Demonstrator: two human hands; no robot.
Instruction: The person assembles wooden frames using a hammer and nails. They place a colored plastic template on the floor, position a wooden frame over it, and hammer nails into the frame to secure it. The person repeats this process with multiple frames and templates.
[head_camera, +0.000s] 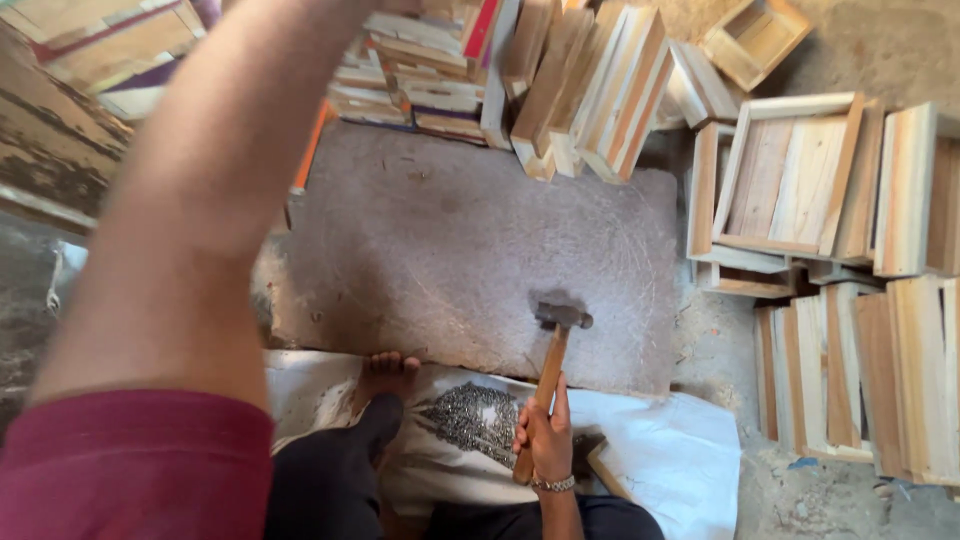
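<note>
My right hand (545, 436), a metal bracelet on its wrist, grips the lower end of a hammer's wooden handle (549, 375). The hammer's metal head (562, 316) rests on a flat grey stone slab (430, 240). My left forearm (215, 180) stretches up and away toward a stack of wooden slats (430, 70) at the top; the hand itself is cut off by the frame's upper edge. A pile of small dark nails (470, 417) lies on a white sack (680, 450) just left of my right hand.
My bare foot (388, 372) rests at the slab's near edge. Open wooden box frames (790, 185) and stacked panels (870, 380) crowd the right side. More slats lean at the top middle (590, 85). Weathered planks (50, 140) lie at the left.
</note>
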